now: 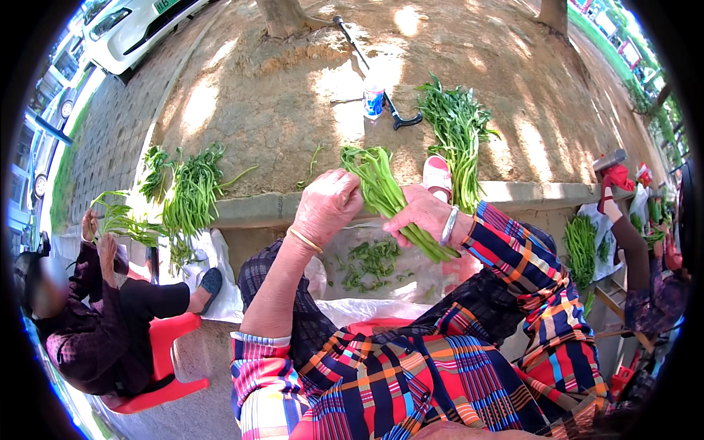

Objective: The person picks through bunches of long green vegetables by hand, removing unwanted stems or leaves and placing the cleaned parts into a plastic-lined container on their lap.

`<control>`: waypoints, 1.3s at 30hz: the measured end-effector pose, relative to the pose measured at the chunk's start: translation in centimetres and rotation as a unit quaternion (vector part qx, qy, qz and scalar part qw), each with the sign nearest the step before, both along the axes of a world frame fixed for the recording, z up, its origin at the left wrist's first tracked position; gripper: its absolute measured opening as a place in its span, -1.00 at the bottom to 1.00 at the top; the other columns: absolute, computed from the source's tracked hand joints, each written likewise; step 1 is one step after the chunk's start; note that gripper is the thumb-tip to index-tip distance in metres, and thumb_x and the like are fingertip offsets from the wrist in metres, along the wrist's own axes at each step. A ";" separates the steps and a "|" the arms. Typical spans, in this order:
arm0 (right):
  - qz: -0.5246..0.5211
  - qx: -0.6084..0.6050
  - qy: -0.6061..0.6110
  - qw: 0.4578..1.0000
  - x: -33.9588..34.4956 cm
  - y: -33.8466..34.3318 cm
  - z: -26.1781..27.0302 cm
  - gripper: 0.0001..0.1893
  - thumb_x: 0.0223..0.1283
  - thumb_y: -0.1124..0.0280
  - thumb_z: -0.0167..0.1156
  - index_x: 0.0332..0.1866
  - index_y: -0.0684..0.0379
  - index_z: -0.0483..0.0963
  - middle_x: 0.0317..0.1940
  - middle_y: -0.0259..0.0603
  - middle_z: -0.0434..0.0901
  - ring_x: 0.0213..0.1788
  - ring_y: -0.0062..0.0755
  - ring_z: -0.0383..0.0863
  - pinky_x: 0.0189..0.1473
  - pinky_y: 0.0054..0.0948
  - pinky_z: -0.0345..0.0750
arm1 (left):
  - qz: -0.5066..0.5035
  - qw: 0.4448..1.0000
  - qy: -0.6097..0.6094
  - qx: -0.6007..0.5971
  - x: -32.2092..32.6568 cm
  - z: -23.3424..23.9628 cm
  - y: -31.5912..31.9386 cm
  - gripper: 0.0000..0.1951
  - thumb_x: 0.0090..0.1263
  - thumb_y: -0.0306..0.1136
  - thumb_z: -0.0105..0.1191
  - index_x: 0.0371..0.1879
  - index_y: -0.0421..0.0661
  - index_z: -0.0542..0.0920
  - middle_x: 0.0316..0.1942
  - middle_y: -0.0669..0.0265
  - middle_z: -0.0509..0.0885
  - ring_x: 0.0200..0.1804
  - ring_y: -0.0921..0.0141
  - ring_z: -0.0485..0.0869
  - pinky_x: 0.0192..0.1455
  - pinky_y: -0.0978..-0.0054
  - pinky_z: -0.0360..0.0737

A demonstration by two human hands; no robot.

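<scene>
My right hand grips a bunch of long green leafy-vegetable stems, which looks like water spinach. Its cut ends point down towards my lap and its top leans away to the left. Close against the left side of the bunch is my left hand, fingers curled; whether it pinches a stem is hidden. Below both hands, loose picked leaves lie on a clear plastic sheet between my knees. A larger pile of the same greens rests beyond my right hand, across the kerb.
A concrete kerb crosses in front. Beyond it are a walking cane, a plastic bottle and a pink-and-white shoe. More greens lie left, beside a person on a red plastic stool. Another person sits right.
</scene>
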State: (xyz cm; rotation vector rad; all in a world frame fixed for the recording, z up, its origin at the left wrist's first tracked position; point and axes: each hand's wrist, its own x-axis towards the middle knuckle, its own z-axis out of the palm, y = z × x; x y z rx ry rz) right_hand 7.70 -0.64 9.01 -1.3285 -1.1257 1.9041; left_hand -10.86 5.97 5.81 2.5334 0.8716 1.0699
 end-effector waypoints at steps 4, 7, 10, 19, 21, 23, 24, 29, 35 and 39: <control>-0.017 -0.010 0.052 0.998 0.0 0.0 0.5 -0.83 -0.09 0.54 0.19 -0.39 0.25 0.35 -0.65 -0.26 0.44 -0.68 -0.48 0.47 -0.64 -0.54 0.39 | 0.017 0.940 -0.194 -0.281 0.5 -0.5 -0.5 -0.96 0.10 -0.59 0.02 -0.48 -0.19 0.51 -0.56 0.41 0.54 -0.54 0.56 0.51 -0.43 0.63 0.48; -0.012 0.002 0.072 0.997 0.1 0.1 0.5 -0.84 -0.09 0.54 0.19 -0.39 0.25 0.35 -0.65 -0.27 0.43 -0.68 -0.47 0.47 -0.63 -0.53 0.40 | 0.006 0.877 -0.267 -0.400 0.5 -0.3 -0.7 -0.97 0.14 -0.59 0.00 -0.47 -0.21 0.52 -0.55 0.47 0.52 -0.52 0.64 0.48 -0.44 0.67 0.45; -0.016 -0.005 0.084 0.996 0.2 0.0 1.0 -0.86 -0.07 0.54 0.20 -0.44 0.27 0.36 -0.67 -0.23 0.44 -0.68 -0.44 0.49 -0.63 -0.51 0.41 | 0.037 0.972 -0.143 -0.183 0.4 -0.6 -0.6 -0.96 0.09 -0.59 0.00 -0.49 -0.19 0.50 -0.56 0.37 0.53 -0.53 0.48 0.52 -0.42 0.55 0.49; -0.070 -0.087 0.200 0.973 0.8 0.2 0.1 -0.88 -0.01 0.52 0.21 -0.44 0.32 0.42 -0.62 -0.16 0.49 -0.63 -0.36 0.54 -0.56 -0.42 0.50 | 0.097 0.960 -0.046 -0.259 -2.0 -1.7 2.0 -0.83 -0.01 -0.60 -0.01 -0.40 -0.13 0.49 -0.52 0.29 0.53 -0.48 0.37 0.51 -0.34 0.47 0.52; -0.071 -0.085 0.188 0.976 1.0 0.6 -0.3 -0.86 0.00 0.49 0.21 -0.44 0.33 0.43 -0.59 -0.14 0.51 -0.60 -0.35 0.56 -0.53 -0.41 0.53 | 0.051 0.961 -0.071 -0.264 -2.4 -2.2 2.2 -0.79 0.02 -0.62 -0.01 -0.32 -0.14 0.52 -0.49 0.36 0.54 -0.48 0.56 0.47 -0.35 0.64 0.45; -0.112 -0.101 0.208 0.966 1.4 0.8 -0.8 -0.83 0.03 0.46 0.21 -0.44 0.36 0.44 -0.56 -0.11 0.53 -0.54 -0.30 0.58 -0.48 -0.38 0.57 | 0.026 0.985 -0.087 -0.146 -1.3 -1.1 1.3 -0.80 0.06 -0.62 -0.01 -0.31 -0.16 0.52 -0.46 0.43 0.54 -0.46 0.64 0.45 -0.38 0.69 0.40; -0.133 -0.106 0.211 0.963 1.5 0.9 -0.8 -0.83 0.04 0.46 0.21 -0.44 0.37 0.44 -0.55 -0.10 0.53 -0.53 -0.29 0.58 -0.47 -0.37 0.57 | 0.029 0.991 -0.091 -0.092 -0.9 -0.4 1.0 -0.81 0.12 -0.58 0.05 -0.26 -0.17 0.52 -0.41 0.40 0.56 -0.44 0.64 0.46 -0.34 0.71 0.40; -0.215 -0.090 0.256 0.938 2.1 1.7 -1.3 -0.82 0.06 0.46 0.20 -0.42 0.39 0.44 -0.53 -0.08 0.53 -0.50 -0.25 0.58 -0.44 -0.34 0.59 | -0.017 0.838 -0.208 -0.505 1.0 -0.9 -1.3 -0.66 0.32 -0.11 -0.04 -0.33 -0.20 0.57 -0.48 0.33 0.59 -0.45 0.55 0.53 -0.38 0.61 0.45; -0.288 -0.035 0.275 0.917 2.3 2.2 -1.0 -0.81 0.12 0.43 0.15 -0.38 0.38 0.43 -0.50 -0.07 0.53 -0.46 -0.24 0.58 -0.39 -0.31 0.61 | -0.183 0.617 -0.273 -0.715 4.0 -0.2 -5.0 -0.52 0.40 -0.01 -0.26 -0.04 -0.23 0.43 -0.21 0.18 0.59 -0.18 0.33 0.59 -0.11 0.33 0.54; -0.311 -0.021 0.282 0.907 2.9 2.5 -1.2 -0.80 0.12 0.40 0.16 -0.38 0.37 0.43 -0.49 -0.07 0.53 -0.44 -0.21 0.59 -0.36 -0.32 0.61 | -0.236 0.536 -0.314 -0.748 4.9 0.9 -5.1 -0.54 0.43 -0.07 -0.30 -0.01 -0.25 0.40 -0.17 0.15 0.58 -0.15 0.30 0.59 -0.02 0.28 0.52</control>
